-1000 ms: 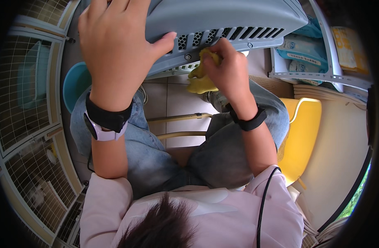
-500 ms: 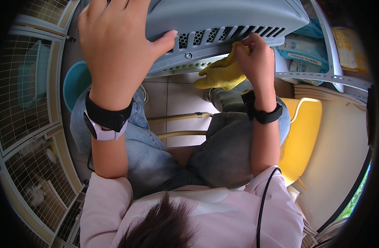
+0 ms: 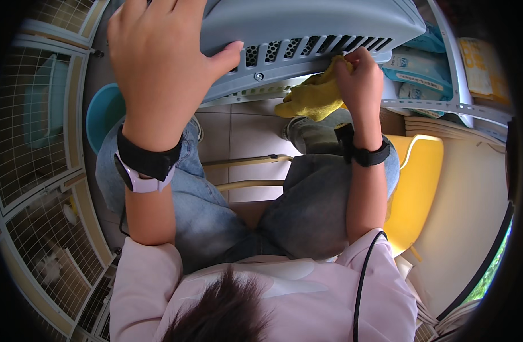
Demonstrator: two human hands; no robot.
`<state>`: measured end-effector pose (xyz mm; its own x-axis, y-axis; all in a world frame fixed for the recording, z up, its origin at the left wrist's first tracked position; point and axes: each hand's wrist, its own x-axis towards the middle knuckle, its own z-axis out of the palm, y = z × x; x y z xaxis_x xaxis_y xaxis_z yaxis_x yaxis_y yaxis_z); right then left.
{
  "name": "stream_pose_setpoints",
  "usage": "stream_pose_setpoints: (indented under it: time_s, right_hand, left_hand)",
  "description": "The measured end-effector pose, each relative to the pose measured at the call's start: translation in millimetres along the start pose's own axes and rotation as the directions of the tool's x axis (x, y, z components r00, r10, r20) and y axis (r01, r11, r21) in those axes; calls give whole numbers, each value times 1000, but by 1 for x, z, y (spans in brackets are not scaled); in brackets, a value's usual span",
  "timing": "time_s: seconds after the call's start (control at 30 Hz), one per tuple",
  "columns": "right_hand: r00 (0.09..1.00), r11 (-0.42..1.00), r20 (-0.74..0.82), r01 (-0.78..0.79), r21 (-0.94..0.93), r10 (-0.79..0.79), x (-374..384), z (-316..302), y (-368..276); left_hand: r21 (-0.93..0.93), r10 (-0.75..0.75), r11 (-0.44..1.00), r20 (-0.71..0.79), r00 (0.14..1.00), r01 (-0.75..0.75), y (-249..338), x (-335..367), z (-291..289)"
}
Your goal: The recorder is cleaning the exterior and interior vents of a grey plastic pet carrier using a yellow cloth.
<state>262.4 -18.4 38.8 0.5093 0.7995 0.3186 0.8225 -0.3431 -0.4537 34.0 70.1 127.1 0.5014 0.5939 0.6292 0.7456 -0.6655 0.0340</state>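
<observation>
In front of me is a grey plastic pet carrier (image 3: 307, 25) with a row of vent slots along its near side and a bolt below them. My left hand (image 3: 164, 54) rests on the carrier's left part, fingers stretched out and thumb spread toward the slots; its fingertips run past the picture's upper edge. At the slots' right end, my right hand (image 3: 361, 77) pinches a yellow cloth (image 3: 315, 100). The cloth hangs bunched to the left of that hand, below the carrier's lower rim, and part of it reaches up to the slots.
Wire-mesh cages (image 3: 36, 125) line the left side. A turquoise basin (image 3: 104, 114) stands on the floor beside my left knee. To the right are a white shelf (image 3: 464, 85) holding blue-white packages (image 3: 418, 71) and a yellow chair (image 3: 424, 182).
My right hand has shifted slightly right and down along the slots, carrying the cloth with it. The left hand stays in place on the carrier.
</observation>
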Motion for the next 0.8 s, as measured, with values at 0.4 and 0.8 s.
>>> stream_pose_setpoints:
  time_s: [0.4,0.8]
  right_hand:
    - [981,928,93,126,351,-168,-22,14,-34]
    - [926,810,114,248,531,-359,-37,33,-56]
  left_hand:
    - [-24,56,998,-79,995,-58,1,1,1]
    - [-34,64,997,-74,995,-67,3,1,1]
